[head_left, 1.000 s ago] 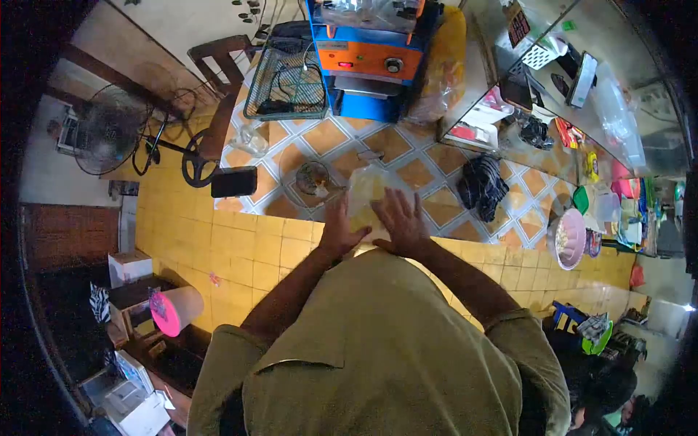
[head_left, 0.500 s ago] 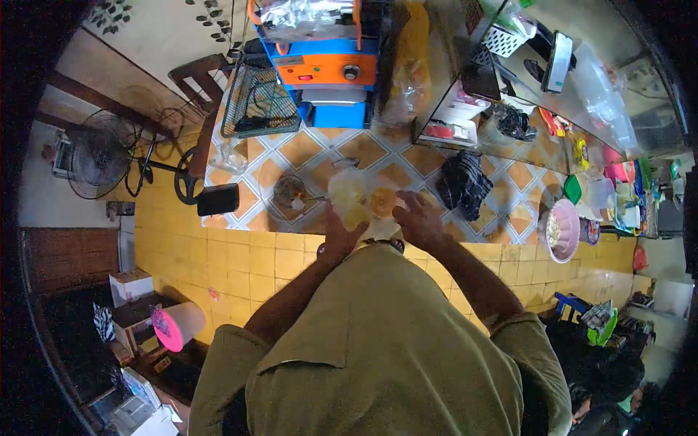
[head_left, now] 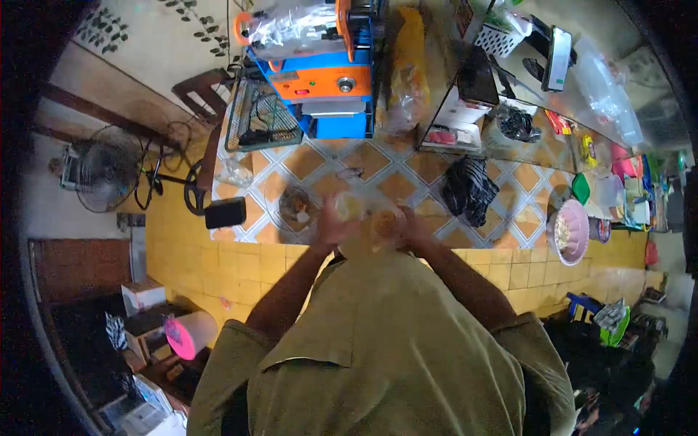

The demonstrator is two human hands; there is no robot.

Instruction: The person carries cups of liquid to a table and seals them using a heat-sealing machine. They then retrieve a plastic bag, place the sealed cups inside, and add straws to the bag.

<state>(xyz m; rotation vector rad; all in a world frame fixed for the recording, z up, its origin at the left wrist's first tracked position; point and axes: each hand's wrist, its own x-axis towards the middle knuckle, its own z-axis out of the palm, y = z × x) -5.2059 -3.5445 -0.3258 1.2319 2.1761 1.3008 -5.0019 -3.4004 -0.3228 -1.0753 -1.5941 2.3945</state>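
Note:
In the head view, both my hands are close together at the table's front edge, blurred by motion. My left hand point(head_left: 331, 222) is curled against the side of a pale yellow, see-through container point(head_left: 350, 206). At its right is a round container with orange contents point(head_left: 383, 223); my right hand point(head_left: 414, 229) grips its right side. Left of my hands stands a clear round bowl point(head_left: 297, 208) with some brown contents and a small white piece. A small clear plastic piece point(head_left: 350, 174) lies just beyond my hands.
A black plastic bag point(head_left: 469, 190) lies to the right on the patterned table, a dark phone-like slab point(head_left: 225, 213) to the left. An orange-blue machine point(head_left: 320, 86) and a green wire basket point(head_left: 263, 116) stand behind. A pink basin point(head_left: 569, 232) sits at the right edge.
Both hands and the two containers have come nearer my body and blurred. My left hand is now more upright beside the pale container. The whole view has shifted slightly downward.

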